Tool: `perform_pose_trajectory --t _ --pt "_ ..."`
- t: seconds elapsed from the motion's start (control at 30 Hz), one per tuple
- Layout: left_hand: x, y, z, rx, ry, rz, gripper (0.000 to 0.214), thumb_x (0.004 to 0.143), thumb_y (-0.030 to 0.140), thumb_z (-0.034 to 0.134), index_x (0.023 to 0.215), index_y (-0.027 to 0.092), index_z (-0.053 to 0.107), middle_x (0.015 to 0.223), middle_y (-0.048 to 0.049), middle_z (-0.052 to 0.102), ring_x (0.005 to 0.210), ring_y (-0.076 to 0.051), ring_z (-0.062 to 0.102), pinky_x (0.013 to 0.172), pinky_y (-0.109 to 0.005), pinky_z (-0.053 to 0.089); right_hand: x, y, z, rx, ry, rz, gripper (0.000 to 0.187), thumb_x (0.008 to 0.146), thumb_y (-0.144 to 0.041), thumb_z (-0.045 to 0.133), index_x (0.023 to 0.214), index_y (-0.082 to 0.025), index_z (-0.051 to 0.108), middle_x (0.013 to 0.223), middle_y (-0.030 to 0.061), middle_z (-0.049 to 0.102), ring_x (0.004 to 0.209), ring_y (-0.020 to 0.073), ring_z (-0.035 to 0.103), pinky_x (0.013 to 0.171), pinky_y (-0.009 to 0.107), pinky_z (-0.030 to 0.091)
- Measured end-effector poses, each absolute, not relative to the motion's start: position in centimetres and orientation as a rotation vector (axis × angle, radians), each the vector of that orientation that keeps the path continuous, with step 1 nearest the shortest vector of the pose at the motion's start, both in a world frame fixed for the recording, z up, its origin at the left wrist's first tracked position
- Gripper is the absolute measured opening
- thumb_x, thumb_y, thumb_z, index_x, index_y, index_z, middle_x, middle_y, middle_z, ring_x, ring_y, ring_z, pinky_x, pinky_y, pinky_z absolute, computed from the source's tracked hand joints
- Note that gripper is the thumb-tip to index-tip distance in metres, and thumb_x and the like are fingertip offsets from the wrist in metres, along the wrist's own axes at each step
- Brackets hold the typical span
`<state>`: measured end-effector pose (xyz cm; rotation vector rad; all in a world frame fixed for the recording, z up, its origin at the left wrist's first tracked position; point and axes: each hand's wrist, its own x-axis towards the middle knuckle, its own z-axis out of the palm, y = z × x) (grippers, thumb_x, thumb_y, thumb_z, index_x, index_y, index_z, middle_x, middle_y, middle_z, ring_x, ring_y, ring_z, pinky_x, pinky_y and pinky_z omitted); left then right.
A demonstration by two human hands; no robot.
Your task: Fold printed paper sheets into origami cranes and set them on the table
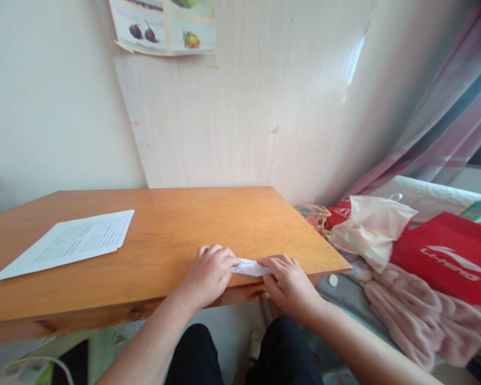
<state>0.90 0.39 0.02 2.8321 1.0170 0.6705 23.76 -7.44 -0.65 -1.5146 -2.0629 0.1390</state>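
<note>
**Two hands holding a small folded paper at the front edge of a wooden desk**

Seen from above by the seated person. At the far left of the desk point(208, 214), near its front left corner, a printed sheet point(70, 240) lies flat, well apart from the hands. The middle of the desk is bare wood, back to the wall.

Toward the front right corner, just inside the front edge, lies a small folded paper point(250, 267), white with faint print. The left hand point(208, 275) rests knuckles up, its fingers curled down onto the paper's left end. The right hand point(288, 283) mirrors it, with bent fingers closed on the right end. Only a short strip of paper shows between them. The thumbs are hidden, so it is unclear whether they pinch from below.

The step looks like pressing or creasing a fold. It would likely go best with the paper held flat on the wood and the layers lined up. One hand could anchor it while the other runs firmly along the crease.

The paper sits close to the front edge, so sliding it toward the body risks tipping it off. Open room lies behind it and to the left.

Past the desk's right edge is a bed. It is crowded with a pale plastic bag point(369, 227), a red shopping bag point(444, 256) and a pink blanket point(417, 315).
</note>
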Motion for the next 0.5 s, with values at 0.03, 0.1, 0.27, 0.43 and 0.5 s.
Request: perform_pose_trajectory --t 0.03,0.1,0.27,0.43,0.5 --pt "0.9 0.1 0.1 2.837 1.03 0.668 0.026 0.095 0.018 0.053 0.109 0.031 0.071 0.105 -0.0013 0.071 0.103 -0.023 0.056 0.089 -0.041 0.036 23.3 -8.1 -0.5 -1.527 -2.082 0.098 0.028 0.09 -0.015 0.053 0.115 -0.019 0.066 0.107 0.0093 0.071 0.106 0.0259 0.06 0.092 0.039 0.039" --pt "0.9 -0.4 0.3 2.832 1.051 0.673 0.026 0.096 0.018 0.052 0.108 0.031 0.071 0.107 -0.0019 0.07 0.105 -0.024 0.055 0.089 -0.042 0.036 22.6 -9.4 -0.3 -1.535 -2.109 0.036 0.027 0.092 -0.017 0.054 0.116 -0.02 0.066 0.105 0.0099 0.071 0.104 0.0273 0.059 0.089 0.04 0.038" --pt "0.3 -1.5 0.2 2.777 1.094 0.715 0.025 0.095 0.022 0.054 0.109 0.032 0.072 0.113 -0.0032 0.068 0.106 -0.025 0.054 0.09 -0.042 0.037 21.2 -11.3 -0.2 -1.427 -2.166 0.126 0.022 0.095 -0.018 0.053 0.113 -0.023 0.066 0.099 0.007 0.072 0.095 0.024 0.06 0.085 0.037 0.039" --pt "-0.1 -1.5 0.1 2.704 1.089 0.726 0.025 0.093 0.02 0.057 0.109 0.032 0.071 0.11 -0.0006 0.071 0.106 -0.024 0.055 0.091 -0.04 0.038 21.6 -10.3 0.0 -1.409 -2.119 0.181 0.018 0.098 -0.02 0.05 0.107 -0.024 0.066 0.093 0.005 0.07 0.09 0.023 0.058 0.082 0.036 0.039" --pt "-0.2 -1.4 0.1 2.672 1.1 0.752 0.026 0.091 0.018 0.059 0.112 0.032 0.068 0.113 0.0001 0.072 0.109 -0.024 0.056 0.092 -0.04 0.038 22.0 -9.3 0.0 -1.418 -2.13 0.155 0.02 0.096 -0.017 0.052 0.108 -0.023 0.067 0.096 0.0055 0.07 0.093 0.0237 0.057 0.084 0.036 0.038"
